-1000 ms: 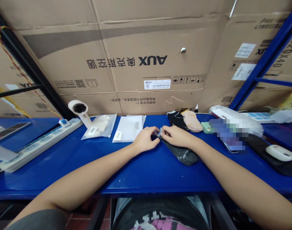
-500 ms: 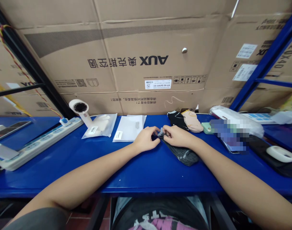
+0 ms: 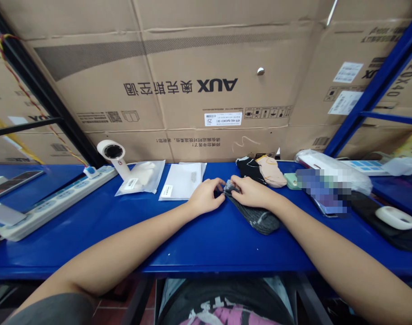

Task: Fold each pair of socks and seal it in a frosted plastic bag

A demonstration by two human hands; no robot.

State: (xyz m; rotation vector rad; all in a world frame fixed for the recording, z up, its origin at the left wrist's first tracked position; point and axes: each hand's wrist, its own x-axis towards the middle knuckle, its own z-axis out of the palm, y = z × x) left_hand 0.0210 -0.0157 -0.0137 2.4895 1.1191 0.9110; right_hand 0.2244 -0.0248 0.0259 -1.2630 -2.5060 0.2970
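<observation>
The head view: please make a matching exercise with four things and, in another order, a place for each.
1. dark grey sock
2. beige sock
3. white mouse
4. white round-headed device

A. on the black mat
B. beside the left power strip
C. held by the right hand
D. next to the black sock

Pairs: 1-C, 2-D, 3-A, 4-B

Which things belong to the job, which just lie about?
Job:
grey sock, pinched by the right hand, left hand beside its end
perhaps black socks, beige socks, untouched

Lying about:
power strip
white packets
white mouse
round-headed device
</observation>
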